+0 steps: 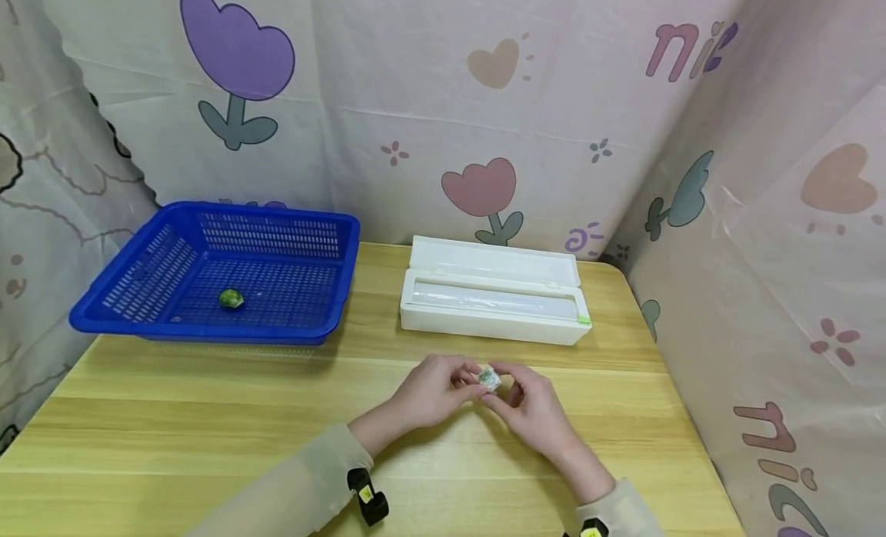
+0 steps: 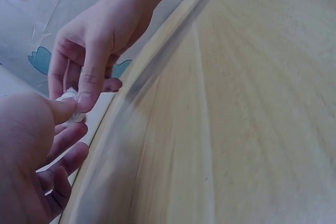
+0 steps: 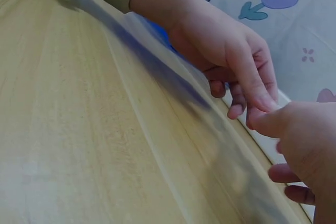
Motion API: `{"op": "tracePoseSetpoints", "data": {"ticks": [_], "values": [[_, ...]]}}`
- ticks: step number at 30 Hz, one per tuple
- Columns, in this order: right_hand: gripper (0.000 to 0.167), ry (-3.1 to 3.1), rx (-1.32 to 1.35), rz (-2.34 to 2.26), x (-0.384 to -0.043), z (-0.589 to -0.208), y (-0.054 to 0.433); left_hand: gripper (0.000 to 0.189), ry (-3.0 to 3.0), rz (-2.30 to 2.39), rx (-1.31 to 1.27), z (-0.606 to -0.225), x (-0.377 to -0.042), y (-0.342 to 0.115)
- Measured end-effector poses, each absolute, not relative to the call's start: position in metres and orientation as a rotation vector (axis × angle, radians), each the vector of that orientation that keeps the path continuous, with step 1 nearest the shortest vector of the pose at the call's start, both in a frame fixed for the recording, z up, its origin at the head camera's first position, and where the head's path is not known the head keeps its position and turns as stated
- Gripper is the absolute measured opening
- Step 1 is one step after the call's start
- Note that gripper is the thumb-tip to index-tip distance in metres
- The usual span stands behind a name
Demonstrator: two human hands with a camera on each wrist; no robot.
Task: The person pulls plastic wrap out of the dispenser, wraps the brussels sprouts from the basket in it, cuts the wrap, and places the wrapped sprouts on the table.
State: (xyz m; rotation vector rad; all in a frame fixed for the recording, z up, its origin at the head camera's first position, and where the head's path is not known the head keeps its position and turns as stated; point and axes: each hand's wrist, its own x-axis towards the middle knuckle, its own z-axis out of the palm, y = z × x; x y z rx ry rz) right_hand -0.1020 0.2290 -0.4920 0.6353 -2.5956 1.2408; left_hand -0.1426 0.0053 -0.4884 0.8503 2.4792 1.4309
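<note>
Between both hands is a small green ball, perhaps a Brussels sprout, wrapped in clear film (image 1: 489, 378), above the table in front of the white film box. My left hand (image 1: 432, 392) pinches it from the left, thumb and fingertips at the film. From the other side, my right hand (image 1: 531, 408) pinches it with thumb and forefinger. The left wrist view shows the crumpled film (image 2: 71, 97) between the thumbs; in the right wrist view the fingers hide it.
The white cling film box (image 1: 491, 321) stands behind the hands with its lid up and a roll inside. At the back left, a blue plastic basket (image 1: 235, 331) holds one small green ball (image 1: 231, 298). Patterned curtains (image 1: 388, 75) border the wooden table (image 1: 208, 421).
</note>
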Motion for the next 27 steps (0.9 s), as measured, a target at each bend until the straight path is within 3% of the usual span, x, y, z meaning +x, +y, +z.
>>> {"op": "tracePoseSetpoints", "data": {"ticks": [12,27], "values": [[0.041,-2.565,0.574,1.044,-0.101,-0.489,0.24,0.036,2.501,1.404,0.799,-0.492,-0.143,-0.001],[0.041,-2.56,0.418,0.838,-0.099,-0.49,0.31,0.028,2.512,1.353,0.812,-0.494,-0.143,-0.013]]}}
